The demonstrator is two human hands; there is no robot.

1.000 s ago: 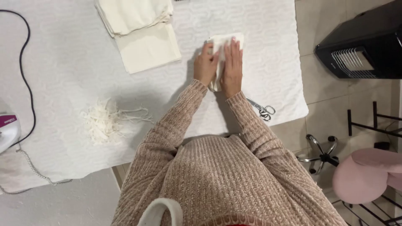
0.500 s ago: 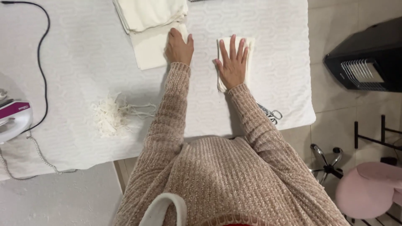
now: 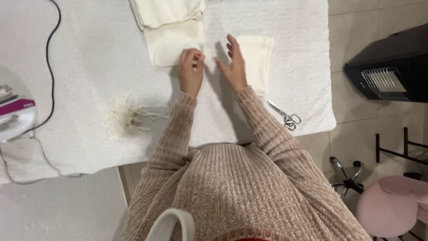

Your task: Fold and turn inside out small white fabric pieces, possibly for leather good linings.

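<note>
Tiled floor (image 3: 356, 102) on my right, white quilted table cover (image 3: 89, 67) fills most of the view. Black heater (image 3: 388, 62) stands on the floor off the table's right edge, pink stool (image 3: 392, 201) lower right, chrome chair base (image 3: 345, 172) near it.

On the table, biggest first: stack of cream fabric (image 3: 167, 15) at the top edge, with one flat cream piece (image 3: 171, 44) sticking out from under it toward me. To its right, apart from it, a folded cream cloth (image 3: 258, 56) lies flat. White-and-purple iron (image 3: 15, 118) at the far left edge, black cord (image 3: 49, 67) looping up from it, braided cable (image 3: 40, 154) trailing down. Pile of pale thread scraps (image 3: 122, 118) left of my forearm. Scissors (image 3: 285, 116) lie shut near the right edge, just beside my right sleeve.

My left hand (image 3: 191, 71) sits at the lower right corner of the flat cream piece, fingers curled in and pinching at that corner. Looks like a grip on the edge, but I cannot tell for sure how much fabric is between the fingers.

My right hand (image 3: 234, 67) is open, fingers spread and pointing up-table, nothing held. It lies over the left edge of the folded cream cloth; I cannot tell whether it touches the cloth or hovers above it.

Hands are close together, gap of bare table cover between them. Both sleeves are beige knit.
</note>
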